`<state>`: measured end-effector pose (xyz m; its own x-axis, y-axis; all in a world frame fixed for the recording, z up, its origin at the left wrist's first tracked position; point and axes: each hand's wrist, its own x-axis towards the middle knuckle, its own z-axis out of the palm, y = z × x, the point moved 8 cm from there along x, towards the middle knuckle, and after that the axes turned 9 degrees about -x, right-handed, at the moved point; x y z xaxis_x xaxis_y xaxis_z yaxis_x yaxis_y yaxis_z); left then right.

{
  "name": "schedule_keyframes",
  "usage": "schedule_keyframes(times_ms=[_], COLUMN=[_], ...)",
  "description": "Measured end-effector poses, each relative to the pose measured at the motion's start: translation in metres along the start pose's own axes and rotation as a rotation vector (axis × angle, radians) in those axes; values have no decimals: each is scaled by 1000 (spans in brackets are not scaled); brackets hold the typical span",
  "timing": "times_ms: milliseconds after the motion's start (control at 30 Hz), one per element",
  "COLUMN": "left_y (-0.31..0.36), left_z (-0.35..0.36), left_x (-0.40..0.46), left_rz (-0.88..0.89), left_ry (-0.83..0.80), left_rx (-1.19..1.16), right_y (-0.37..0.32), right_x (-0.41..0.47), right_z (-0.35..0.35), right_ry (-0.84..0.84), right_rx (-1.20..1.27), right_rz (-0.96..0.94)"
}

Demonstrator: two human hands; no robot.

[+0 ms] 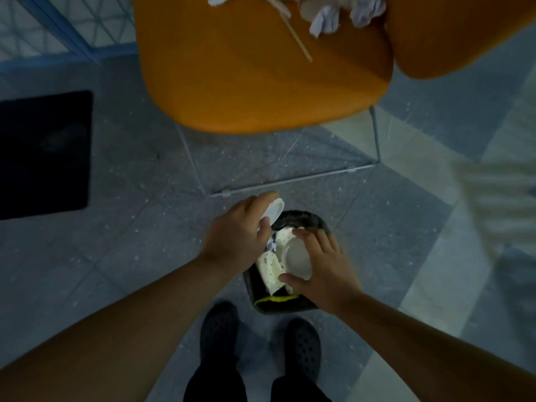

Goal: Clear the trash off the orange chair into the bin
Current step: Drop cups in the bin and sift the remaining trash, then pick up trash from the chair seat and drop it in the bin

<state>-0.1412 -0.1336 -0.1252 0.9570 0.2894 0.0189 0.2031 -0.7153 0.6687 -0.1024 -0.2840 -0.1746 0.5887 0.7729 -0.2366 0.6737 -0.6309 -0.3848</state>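
Observation:
An orange chair (261,82) fills the top of the view. Crumpled white tissues (345,13) and a thin wooden stick (298,42) lie near the back of its seat. A small black bin (304,220) stands on the floor in front of my feet, with spotted white paper (269,271) inside. My left hand (240,233) pinches a small white lid (272,211) over the bin's far left rim. Over the bin's right half, my right hand (322,268) grips a white paper cup (297,256) with its mouth turned toward me.
A dark mat (43,152) lies on the grey tiled floor to the left. The chair's thin metal legs (290,178) run along the floor just beyond the bin. My two dark shoes (261,346) stand right behind the bin.

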Motion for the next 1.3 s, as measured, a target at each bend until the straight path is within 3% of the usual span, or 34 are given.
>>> schedule_keyframes(times_ms=[167,300,367,667,967,1300], left_y=[-32,-63,-68,-26,50,78], left_z=[49,91,97,31,-77,-196], left_x=[-11,-21,-23,27,111,203], left_rz=[-138,-357,-422,-349,-218,-94], left_ry=[-103,-369,-428,-264,-268,29], left_rx=[5,88,88,27,83,94], right_y=[22,32,34,11,-28,-53], right_x=[-6,-6,-4,28,74,151], right_z=[42,40,33,-29,-146,-259], right_ry=[-60,-45,-44,40,154,345], right_rx=[-22,49,82,155,178,142], right_rz=[40,31,13,-67,-162,-238])
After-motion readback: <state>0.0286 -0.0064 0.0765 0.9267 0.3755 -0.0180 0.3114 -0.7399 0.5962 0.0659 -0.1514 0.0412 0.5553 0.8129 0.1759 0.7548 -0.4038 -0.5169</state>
